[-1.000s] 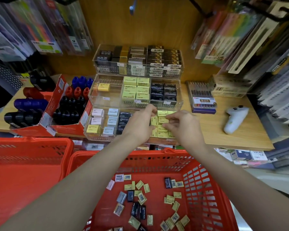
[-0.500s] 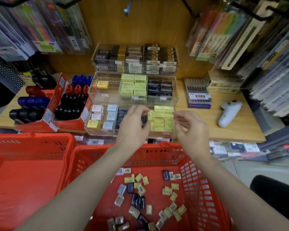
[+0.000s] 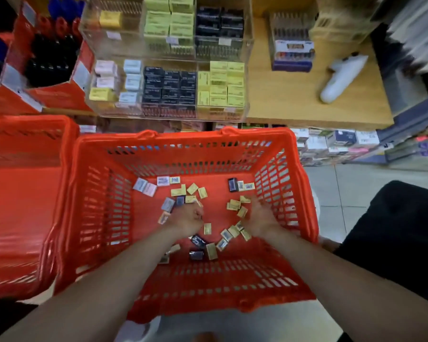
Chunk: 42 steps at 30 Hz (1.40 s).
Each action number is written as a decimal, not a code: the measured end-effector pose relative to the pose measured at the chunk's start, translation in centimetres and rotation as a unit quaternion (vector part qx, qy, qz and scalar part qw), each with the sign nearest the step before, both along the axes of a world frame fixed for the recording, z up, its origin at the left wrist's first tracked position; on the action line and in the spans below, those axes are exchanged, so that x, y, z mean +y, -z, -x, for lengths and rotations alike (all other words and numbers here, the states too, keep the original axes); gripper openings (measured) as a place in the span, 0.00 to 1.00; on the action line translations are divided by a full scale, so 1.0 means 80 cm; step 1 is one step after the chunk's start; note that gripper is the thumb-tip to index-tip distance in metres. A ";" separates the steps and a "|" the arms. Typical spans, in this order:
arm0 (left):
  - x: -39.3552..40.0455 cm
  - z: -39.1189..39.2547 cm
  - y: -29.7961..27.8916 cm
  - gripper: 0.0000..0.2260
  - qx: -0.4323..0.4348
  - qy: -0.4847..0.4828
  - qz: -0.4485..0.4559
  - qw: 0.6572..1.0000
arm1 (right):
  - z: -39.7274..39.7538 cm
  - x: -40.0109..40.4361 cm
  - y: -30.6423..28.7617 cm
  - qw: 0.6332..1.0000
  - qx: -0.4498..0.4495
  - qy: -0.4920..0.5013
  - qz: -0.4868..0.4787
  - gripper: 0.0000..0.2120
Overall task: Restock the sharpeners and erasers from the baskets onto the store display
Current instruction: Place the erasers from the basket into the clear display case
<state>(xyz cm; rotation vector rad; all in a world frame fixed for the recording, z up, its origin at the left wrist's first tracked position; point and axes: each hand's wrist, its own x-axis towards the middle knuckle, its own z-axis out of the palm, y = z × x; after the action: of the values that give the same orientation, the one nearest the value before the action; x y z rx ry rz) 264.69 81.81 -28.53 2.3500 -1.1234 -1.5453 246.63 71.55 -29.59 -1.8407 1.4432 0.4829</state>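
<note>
A red basket point(image 3: 183, 137) stands below the shelf, with several small yellow boxes point(image 3: 235, 204), black boxes point(image 3: 197, 255) and a few pale ones point(image 3: 145, 187) loose on its floor. Both my hands are down inside it. My left hand point(image 3: 187, 219) is knuckles up over the boxes near the middle; blur hides whether its fingers hold anything. My right hand point(image 3: 260, 217) reaches with spread fingers toward the yellow boxes by the right wall. Above, the clear display case point(image 3: 248, 70) holds rows of yellow boxes point(image 3: 226, 82) and black boxes point(image 3: 169, 87).
A second red basket point(image 3: 22, 193) sits against the left side of the first. On the wooden shelf point(image 3: 294, 102) lie a white handheld device point(image 3: 341, 77) and a pen box point(image 3: 293, 53). Red cartons of markers point(image 3: 50, 60) stand at left. A dark object point(image 3: 393, 230) is at right.
Both hands left the yellow boxes in the display case and dropped into the red basket. The view tilted down toward the basket.
</note>
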 end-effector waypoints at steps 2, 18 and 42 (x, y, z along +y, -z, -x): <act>0.002 0.004 0.020 0.08 0.003 -0.006 -0.004 1.000 | -0.001 -0.001 0.020 0.999 -0.008 -0.029 -0.014 0.38; 0.001 0.011 0.054 0.05 0.195 -0.331 -0.017 0.923 | -0.031 0.006 0.063 0.985 -0.143 0.032 0.086 0.12; 0.033 -0.009 -0.019 0.06 0.388 -0.586 -0.022 0.711 | 0.008 0.048 0.057 0.923 0.171 -0.303 0.165 0.21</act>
<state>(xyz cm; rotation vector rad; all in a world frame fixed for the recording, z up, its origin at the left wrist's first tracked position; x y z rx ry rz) 265.45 84.48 -26.98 1.4039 0.5496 -1.5670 246.03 75.40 -34.19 -2.5902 1.1919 0.9495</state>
